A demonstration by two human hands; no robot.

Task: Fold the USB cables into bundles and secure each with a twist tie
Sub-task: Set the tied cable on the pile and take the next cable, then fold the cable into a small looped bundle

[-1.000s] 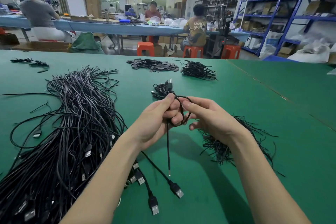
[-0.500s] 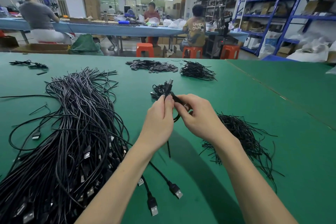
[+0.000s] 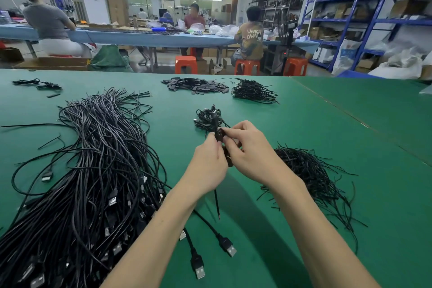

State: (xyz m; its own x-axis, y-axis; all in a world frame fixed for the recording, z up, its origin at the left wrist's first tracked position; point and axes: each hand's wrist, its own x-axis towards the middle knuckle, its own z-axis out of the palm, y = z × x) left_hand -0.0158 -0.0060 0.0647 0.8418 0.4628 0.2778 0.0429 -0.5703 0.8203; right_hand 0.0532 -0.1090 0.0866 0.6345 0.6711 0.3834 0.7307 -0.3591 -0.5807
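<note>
Cable (image 3: 219, 134) now tighter, folded small.

On my table (image 3: 327, 138), the loose USB cables (image 3: 93, 170) lie toward the left edge, twist ties (image 3: 311, 175) to my right, finished bundles (image 3: 208, 117) beyond my hands, more piles by the far edge.

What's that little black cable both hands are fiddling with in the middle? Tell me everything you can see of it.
The folded cable is thin, black and looks rubber-coated, gathered into a small tight bundle held above the green table. The left hand and right hand both pinch it between fingertips, hiding most of it. One loose end hangs straight down below the left hand, bare-tipped, with no plug showing. Whether a twist tie is already round it cannot be told.
</note>
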